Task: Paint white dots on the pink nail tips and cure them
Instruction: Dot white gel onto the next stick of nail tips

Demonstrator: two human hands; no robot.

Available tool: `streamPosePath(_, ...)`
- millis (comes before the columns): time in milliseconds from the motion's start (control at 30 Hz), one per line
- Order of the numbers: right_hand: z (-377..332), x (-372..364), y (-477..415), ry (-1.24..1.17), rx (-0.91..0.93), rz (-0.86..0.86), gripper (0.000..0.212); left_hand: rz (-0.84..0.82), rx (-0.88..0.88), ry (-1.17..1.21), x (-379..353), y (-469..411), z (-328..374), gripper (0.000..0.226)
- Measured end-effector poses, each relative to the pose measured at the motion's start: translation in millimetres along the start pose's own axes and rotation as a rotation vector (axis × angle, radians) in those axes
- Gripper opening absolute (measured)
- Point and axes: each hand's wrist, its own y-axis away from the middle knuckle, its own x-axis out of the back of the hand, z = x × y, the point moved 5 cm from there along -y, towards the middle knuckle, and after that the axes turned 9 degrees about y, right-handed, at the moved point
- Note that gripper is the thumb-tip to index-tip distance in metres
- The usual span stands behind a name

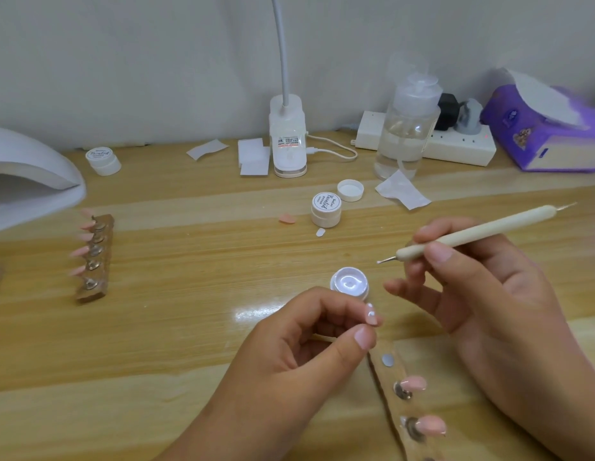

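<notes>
Just below the left grip (306,354) and beside the right wrist lies a wooden strip (389,414) with one bare metal disc (387,360) and two pink tips on it that show. The left grip pinches one pink nail tip (372,317) between thumb and forefinger; two white dots show on it. The right grip (489,294) is closed round a cream dotting tool (472,232), whose metal point carries a white bead and hangs above and to the right of the held tip.

Between the two grips, just beyond the left fingertips, stands an open jar (350,282) of glossy white gel. Farther out from it is a closed white jar (326,209) whose lid bears a script word that looks like "Painted"; the smaller print cannot be read. Near it lie a loose white lid (350,190), one loose pink tip (287,218) and a small white chip (320,232).

Well to the left of the left grip, a second strip (93,257) holds five pink tips, blurred, beside a white curing lamp (27,174). A third jar (103,160) with the same script stands behind.

Along the wall are white pads (253,158), a clip lamp base (288,141) with unreadable print, a clear bottle (407,128) partly filled with clear liquid, a power strip (455,144) and a purple tissue pack (548,128).
</notes>
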Motion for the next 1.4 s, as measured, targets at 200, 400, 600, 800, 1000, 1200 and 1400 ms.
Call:
streamPosePath(200, 4.0, -3.4, 5.5, -0.109, -0.093, -0.068, 0.013, 0.009, -0.007, 0.012, 0.9, -0.1, 2.3, 0.017)
streamPosePath(400, 1.2, -6.7, 7.7, -0.115, -0.094, -0.126, 0.01, 0.013, -0.002, 0.032, 0.5, -0.3, 2.0, 0.019)
streamPosePath(600, -1.0, -9.2, 8.4, -0.139, -0.095, -0.132, 0.01, 0.013, 0.002, 0.039, 0.3, -0.2, 2.9, 0.018)
streamPosePath(800, -2.4, -10.5, 10.1, -0.114, -0.097, -0.134, 0.01, 0.016, 0.004, 0.048, -0.1, 0.3, 3.4, 0.015)
streamPosePath(1000, -2.8, -11.1, 9.3, -0.085, -0.094, -0.131, 0.01, 0.018, 0.011, 0.053, 0.0, 0.2, 2.1, 0.017)
streamPosePath(1200, -5.1, -13.3, 10.3, -0.081, -0.096, -0.15, 0.01, 0.016, -0.001, 0.049, 0.0, 0.0, 2.1, 0.016)
streamPosePath(1400, -5.4, -13.4, 10.2, -0.065, -0.093, -0.148, 0.009, 0.012, -0.01, 0.053, -0.4, -0.1, 2.6, 0.014)
